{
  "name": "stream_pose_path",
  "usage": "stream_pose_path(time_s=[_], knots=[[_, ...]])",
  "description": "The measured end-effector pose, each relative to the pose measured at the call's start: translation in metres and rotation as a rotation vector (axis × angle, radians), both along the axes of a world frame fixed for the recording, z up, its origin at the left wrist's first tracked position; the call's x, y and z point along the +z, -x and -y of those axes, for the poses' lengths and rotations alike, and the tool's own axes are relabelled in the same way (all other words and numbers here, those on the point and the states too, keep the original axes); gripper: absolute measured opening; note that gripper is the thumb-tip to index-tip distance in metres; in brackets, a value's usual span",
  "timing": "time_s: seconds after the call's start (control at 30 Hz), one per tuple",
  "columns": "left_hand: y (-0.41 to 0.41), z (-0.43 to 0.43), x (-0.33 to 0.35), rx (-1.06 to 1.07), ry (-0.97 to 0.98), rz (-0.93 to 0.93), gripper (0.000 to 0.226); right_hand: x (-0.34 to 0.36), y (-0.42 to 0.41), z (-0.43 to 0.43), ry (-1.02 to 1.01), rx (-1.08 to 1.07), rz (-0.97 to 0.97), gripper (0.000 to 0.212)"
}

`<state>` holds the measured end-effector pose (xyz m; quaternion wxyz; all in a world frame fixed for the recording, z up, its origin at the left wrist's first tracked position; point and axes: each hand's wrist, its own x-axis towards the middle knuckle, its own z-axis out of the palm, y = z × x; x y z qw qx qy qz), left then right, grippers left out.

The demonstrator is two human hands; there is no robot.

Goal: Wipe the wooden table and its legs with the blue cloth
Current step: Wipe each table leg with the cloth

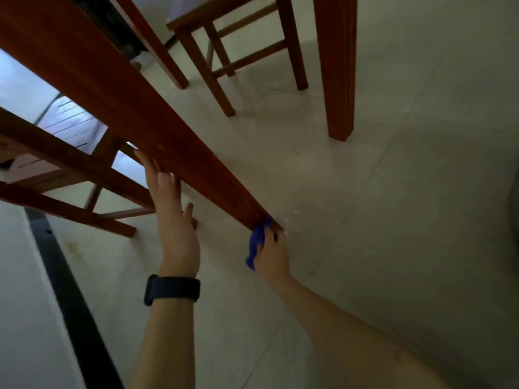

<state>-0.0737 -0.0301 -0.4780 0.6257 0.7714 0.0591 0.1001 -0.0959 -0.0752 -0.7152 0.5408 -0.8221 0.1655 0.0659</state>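
A: Cloth position?
B: The blue cloth (257, 244) is bunched at the foot of the table leg (134, 116), touching its end edge. The leg is reddish and glossy.
A: Clearance?
B: Bare floor (407, 220) toward 3 o'clock; chair (70, 192) rungs close at 9 o'clock.
A: Fingers?
B: On the right hand (273, 256), curled round the cloth. On the left hand (174, 220), straight, flat against the leg.

- No text, label, brand, number or sign can be read anywhere in the view.
- Nothing legible is carried by the dark wristband (172, 289), the wooden table leg (126, 102) or the blue cloth (257, 242).
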Motion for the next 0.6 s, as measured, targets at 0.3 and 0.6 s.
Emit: stream_pose_path(time_s=[0.3, 0.6], knots=[[0.002, 0.004, 0.0, -0.012, 0.045, -0.004, 0.058, -0.012, -0.018, 0.03, -0.324, -0.457, -0.158, 0.055], [0.003, -0.008, -0.001, -0.038, 0.017, -0.052, 0.076, 0.004, -0.002, 0.042, -0.62, -0.152, -0.559, 0.039]])
